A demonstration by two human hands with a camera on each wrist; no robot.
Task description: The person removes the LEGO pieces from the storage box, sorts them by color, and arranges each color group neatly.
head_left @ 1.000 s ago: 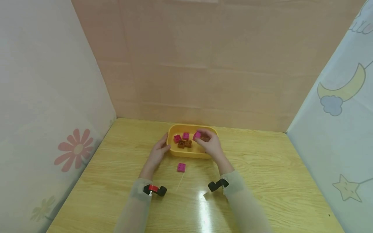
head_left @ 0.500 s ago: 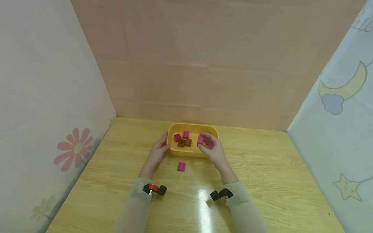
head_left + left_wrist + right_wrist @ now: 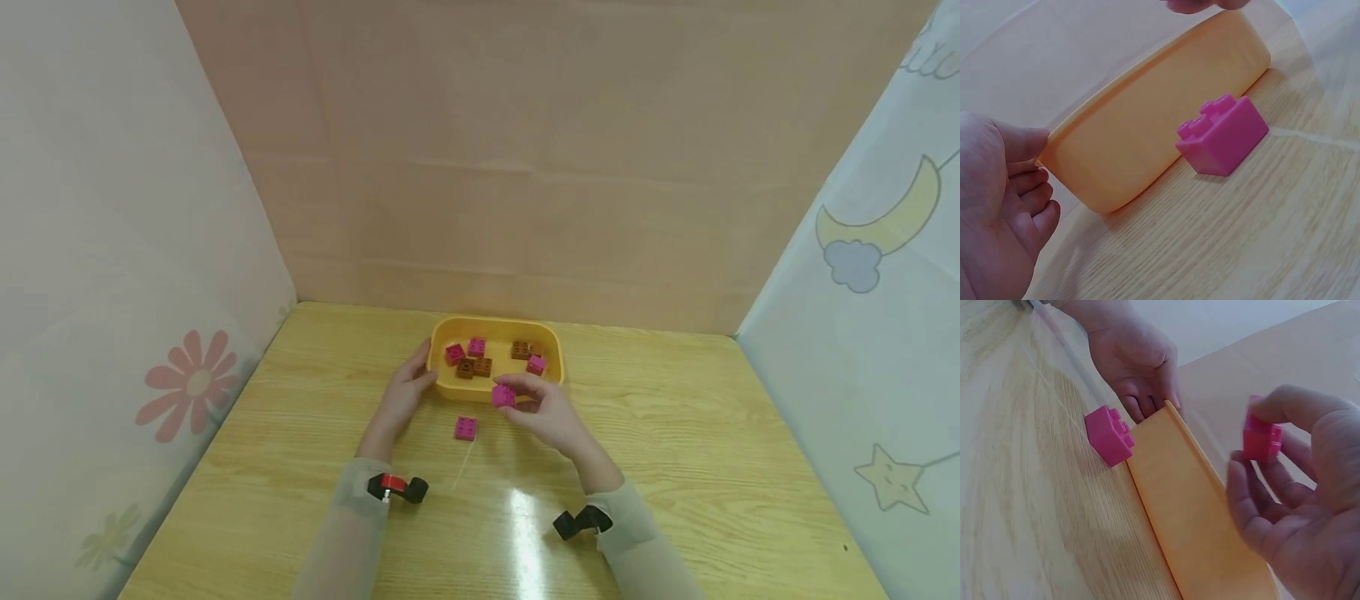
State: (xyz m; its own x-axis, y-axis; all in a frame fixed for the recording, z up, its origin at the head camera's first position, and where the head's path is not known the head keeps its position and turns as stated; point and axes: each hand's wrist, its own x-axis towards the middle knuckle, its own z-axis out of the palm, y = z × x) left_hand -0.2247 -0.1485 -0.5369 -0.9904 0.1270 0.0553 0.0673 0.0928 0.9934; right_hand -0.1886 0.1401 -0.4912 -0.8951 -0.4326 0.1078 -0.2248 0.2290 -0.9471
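Observation:
A yellow plastic tray (image 3: 498, 392) stands near the table's back edge. At its left end my left hand (image 3: 405, 392) grips the rim, thumb over the edge and fingers curled below, as the left wrist view shows. My right hand (image 3: 546, 412) pinches a pink toy brick (image 3: 1261, 434) between thumb and fingers, held up by the tray's front rim. Another pink toy brick (image 3: 1222, 134) sits studs up on the table in front of the tray. Inside lie pink bricks, one of them (image 3: 536, 365) at the right, and brown bricks (image 3: 482, 367).
The wooden table (image 3: 697, 450) meets a plain tan backdrop (image 3: 525, 208) behind the tray. Patterned sheets hang at both sides, with a flower (image 3: 197, 383) on the left and a moon (image 3: 888, 221) on the right.
My right hand has drawn back from inside the tray to its front rim, with the pink brick in it. Bricks at the tray's right end now show. My left hand has stayed put.

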